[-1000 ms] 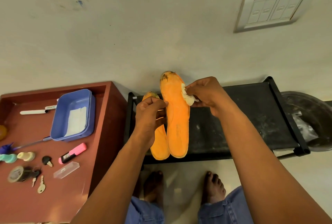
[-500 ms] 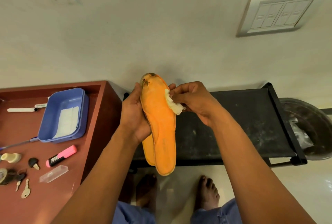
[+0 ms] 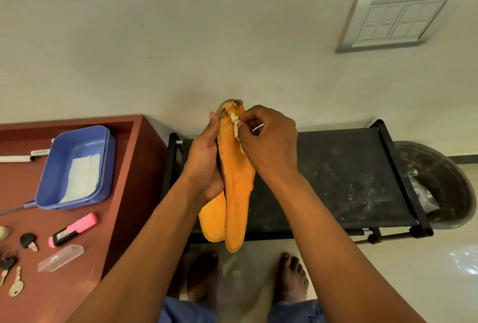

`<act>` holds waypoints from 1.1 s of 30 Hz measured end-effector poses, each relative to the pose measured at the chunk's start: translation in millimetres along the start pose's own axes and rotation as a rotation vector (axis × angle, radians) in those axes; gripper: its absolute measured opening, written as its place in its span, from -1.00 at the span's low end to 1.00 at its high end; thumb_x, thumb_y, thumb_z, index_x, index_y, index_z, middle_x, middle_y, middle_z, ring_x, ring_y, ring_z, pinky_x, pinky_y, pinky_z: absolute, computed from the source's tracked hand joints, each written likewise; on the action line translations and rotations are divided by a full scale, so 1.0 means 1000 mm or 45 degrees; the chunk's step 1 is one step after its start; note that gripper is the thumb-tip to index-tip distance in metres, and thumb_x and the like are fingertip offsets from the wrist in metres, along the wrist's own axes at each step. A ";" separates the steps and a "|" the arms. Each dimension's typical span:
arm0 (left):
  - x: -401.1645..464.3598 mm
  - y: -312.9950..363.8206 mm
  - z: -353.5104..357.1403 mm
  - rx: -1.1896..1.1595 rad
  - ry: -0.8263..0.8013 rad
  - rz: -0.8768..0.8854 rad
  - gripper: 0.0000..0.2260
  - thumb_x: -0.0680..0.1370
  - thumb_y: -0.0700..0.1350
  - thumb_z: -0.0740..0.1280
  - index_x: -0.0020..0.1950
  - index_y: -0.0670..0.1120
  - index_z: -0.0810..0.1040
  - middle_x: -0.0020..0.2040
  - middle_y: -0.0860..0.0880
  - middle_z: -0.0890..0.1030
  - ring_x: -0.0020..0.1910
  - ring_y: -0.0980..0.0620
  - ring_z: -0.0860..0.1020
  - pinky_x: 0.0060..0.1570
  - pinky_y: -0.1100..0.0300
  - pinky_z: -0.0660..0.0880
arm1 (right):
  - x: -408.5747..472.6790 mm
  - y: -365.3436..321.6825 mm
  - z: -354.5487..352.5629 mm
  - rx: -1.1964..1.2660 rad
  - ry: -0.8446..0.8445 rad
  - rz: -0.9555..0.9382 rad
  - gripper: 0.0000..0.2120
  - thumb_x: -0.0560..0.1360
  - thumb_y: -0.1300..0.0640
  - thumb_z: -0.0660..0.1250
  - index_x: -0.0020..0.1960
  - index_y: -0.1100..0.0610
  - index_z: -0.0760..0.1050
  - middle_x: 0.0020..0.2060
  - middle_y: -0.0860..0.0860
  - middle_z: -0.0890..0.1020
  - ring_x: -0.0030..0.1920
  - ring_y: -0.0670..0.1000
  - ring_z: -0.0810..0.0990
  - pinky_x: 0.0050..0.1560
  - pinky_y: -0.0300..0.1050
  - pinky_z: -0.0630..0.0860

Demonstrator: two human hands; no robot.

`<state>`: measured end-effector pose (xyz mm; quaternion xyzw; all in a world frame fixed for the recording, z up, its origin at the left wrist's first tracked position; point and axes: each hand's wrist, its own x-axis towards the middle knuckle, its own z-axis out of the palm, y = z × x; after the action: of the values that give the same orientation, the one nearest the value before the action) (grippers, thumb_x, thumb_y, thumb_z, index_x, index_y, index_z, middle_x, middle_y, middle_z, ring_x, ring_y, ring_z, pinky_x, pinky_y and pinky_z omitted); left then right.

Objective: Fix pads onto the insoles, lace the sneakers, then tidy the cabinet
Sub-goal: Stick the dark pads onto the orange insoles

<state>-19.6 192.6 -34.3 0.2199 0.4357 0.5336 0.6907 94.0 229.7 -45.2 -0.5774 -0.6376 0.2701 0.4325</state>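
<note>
Head view: left hand [image 3: 207, 162] grips two orange insoles [image 3: 236, 193] held upright above black rack [image 3: 336, 180], fingers curled round their left edge. Right hand [image 3: 269, 139] pinches whitish pad [image 3: 236, 126] against front insole near top end. Red cabinet top [image 3: 124, 193] at left carries blue tray [image 3: 75, 167], pink highlighter [image 3: 73, 229] with label too small to read, keys [image 3: 16, 285]. No legible writing.

Your forearms are bare, no sleeves; below your hands [image 3: 204, 164] you wear blue jeans [image 3: 294, 311], and your feet [image 3: 291, 276] are bare.
</note>
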 end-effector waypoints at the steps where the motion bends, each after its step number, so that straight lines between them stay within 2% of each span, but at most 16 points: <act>1: 0.001 -0.001 0.000 -0.014 -0.013 0.025 -0.45 0.72 0.24 -0.02 0.51 -0.05 0.47 0.33 -0.18 0.63 0.31 -0.13 0.61 0.21 -0.03 0.61 | -0.001 -0.002 0.001 -0.015 -0.003 -0.005 -0.91 0.54 0.07 0.44 0.01 0.04 0.70 -0.13 -0.10 0.72 -0.14 -0.10 0.66 -0.02 -0.07 0.67; 4: 0.004 0.000 -0.003 -0.079 -0.040 0.067 -0.47 0.73 0.23 -0.02 0.54 0.00 0.44 0.35 -0.19 0.61 0.31 -0.15 0.61 0.24 -0.06 0.60 | -0.004 -0.006 0.004 0.067 -0.082 -0.023 -0.90 0.51 0.10 0.47 0.02 0.02 0.71 -0.10 -0.10 0.72 -0.12 -0.11 0.67 0.00 -0.04 0.66; 7: 0.007 0.006 -0.009 -0.134 0.019 0.106 -0.45 0.72 0.25 -0.04 0.50 0.00 0.49 0.36 -0.23 0.59 0.31 -0.16 0.61 0.25 -0.05 0.60 | -0.009 -0.015 0.007 0.168 -0.302 -0.045 -0.88 0.48 0.18 0.50 -0.01 0.02 0.72 -0.11 -0.08 0.72 -0.14 -0.12 0.67 -0.02 -0.07 0.65; 10: 0.006 0.011 -0.013 -0.136 0.080 0.125 -0.39 0.70 0.28 -0.08 0.19 0.03 0.71 0.39 -0.23 0.57 0.25 -0.14 0.65 0.19 -0.01 0.63 | -0.014 -0.021 0.011 0.241 -0.450 -0.045 -0.88 0.46 0.23 0.53 -0.05 0.05 0.74 -0.16 -0.11 0.74 -0.14 -0.15 0.68 -0.04 -0.20 0.63; 11: 0.005 0.012 -0.012 -0.126 0.091 0.124 -0.37 0.70 0.28 -0.08 0.14 0.03 0.73 0.39 -0.23 0.58 0.25 -0.13 0.65 0.20 -0.01 0.62 | -0.015 -0.022 0.013 0.248 -0.437 -0.041 -0.88 0.46 0.24 0.53 -0.06 0.05 0.74 -0.17 -0.11 0.74 -0.14 -0.16 0.68 -0.05 -0.25 0.62; 13: 0.003 0.010 -0.009 -0.125 0.068 0.102 -0.39 0.71 0.28 -0.06 0.22 -0.02 0.70 0.37 -0.23 0.59 0.28 -0.14 0.63 0.28 -0.04 0.57 | -0.015 -0.021 0.014 0.253 -0.315 -0.012 -0.88 0.45 0.25 0.53 -0.07 0.06 0.74 -0.19 -0.12 0.73 -0.17 -0.19 0.68 -0.08 -0.31 0.61; 17: 0.003 0.002 -0.001 0.006 -0.017 0.094 -0.47 0.74 0.19 -0.04 0.47 -0.06 0.51 0.32 -0.18 0.63 0.31 -0.11 0.62 0.31 0.00 0.56 | -0.006 -0.013 0.006 0.232 0.056 0.027 -0.92 0.45 0.21 0.53 -0.10 0.05 0.72 -0.21 -0.12 0.72 -0.18 -0.16 0.68 -0.06 -0.21 0.64; 21: 0.002 0.003 0.000 0.138 -0.073 0.052 -0.48 0.73 0.21 -0.03 0.48 -0.01 0.50 0.33 -0.13 0.64 0.33 -0.11 0.60 0.37 -0.07 0.51 | -0.003 -0.009 0.002 0.159 0.307 -0.009 -0.92 0.48 0.23 0.51 -0.07 0.08 0.71 -0.18 -0.06 0.71 -0.18 -0.13 0.67 -0.10 -0.18 0.65; 23: 0.002 0.004 -0.001 0.089 -0.059 0.061 -0.48 0.73 0.21 -0.03 0.47 -0.02 0.51 0.33 -0.14 0.64 0.33 -0.10 0.61 0.34 -0.04 0.53 | -0.005 -0.010 0.005 0.134 0.272 -0.036 -0.91 0.48 0.22 0.50 -0.04 0.08 0.72 -0.17 -0.07 0.70 -0.17 -0.13 0.66 -0.10 -0.19 0.64; 24: 0.002 0.005 -0.001 0.043 -0.041 0.077 -0.48 0.73 0.21 -0.03 0.44 -0.01 0.54 0.31 -0.14 0.65 0.31 -0.10 0.62 0.32 -0.02 0.55 | -0.006 -0.012 0.007 0.132 0.187 -0.043 -0.91 0.48 0.21 0.50 -0.04 0.06 0.72 -0.17 -0.08 0.70 -0.17 -0.14 0.66 -0.10 -0.21 0.63; 27: 0.003 0.007 -0.003 -0.031 0.037 0.105 -0.38 0.72 0.24 -0.07 0.10 0.04 0.77 0.16 -0.12 0.72 0.20 -0.06 0.68 0.24 0.03 0.59 | -0.008 -0.017 0.012 0.130 -0.143 -0.031 -0.88 0.48 0.19 0.51 -0.01 0.02 0.74 -0.13 -0.11 0.72 -0.16 -0.18 0.66 -0.07 -0.32 0.60; 29: 0.002 0.008 -0.002 -0.068 0.045 0.113 -0.30 0.71 0.27 -0.10 -0.09 0.06 0.80 0.09 -0.08 0.74 0.13 -0.02 0.71 0.23 0.04 0.59 | -0.009 -0.019 0.012 0.121 -0.242 -0.009 -0.88 0.49 0.19 0.52 0.00 0.03 0.74 -0.11 -0.12 0.73 -0.14 -0.20 0.66 -0.06 -0.41 0.57; 31: 0.001 0.007 0.000 -0.091 0.037 0.104 -0.30 0.70 0.27 -0.11 -0.08 0.05 0.80 0.11 -0.08 0.74 0.14 -0.02 0.70 0.25 0.03 0.58 | -0.009 -0.020 0.012 0.088 -0.189 -0.006 -0.90 0.49 0.18 0.52 -0.02 0.03 0.74 -0.14 -0.12 0.73 -0.15 -0.19 0.66 -0.05 -0.38 0.58; 33: 0.002 0.004 0.001 -0.105 0.037 0.080 -0.34 0.71 0.27 -0.07 0.04 0.00 0.79 0.21 -0.13 0.70 0.23 -0.08 0.67 0.29 -0.01 0.54 | -0.009 -0.018 0.010 0.059 -0.013 -0.019 -0.92 0.48 0.19 0.49 -0.08 0.04 0.73 -0.20 -0.12 0.72 -0.18 -0.17 0.66 -0.07 -0.26 0.62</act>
<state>-20.6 195.7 -31.2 0.1969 0.4162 0.5757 0.6757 76.1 219.6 -37.0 -0.5611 -0.6377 0.2843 0.4445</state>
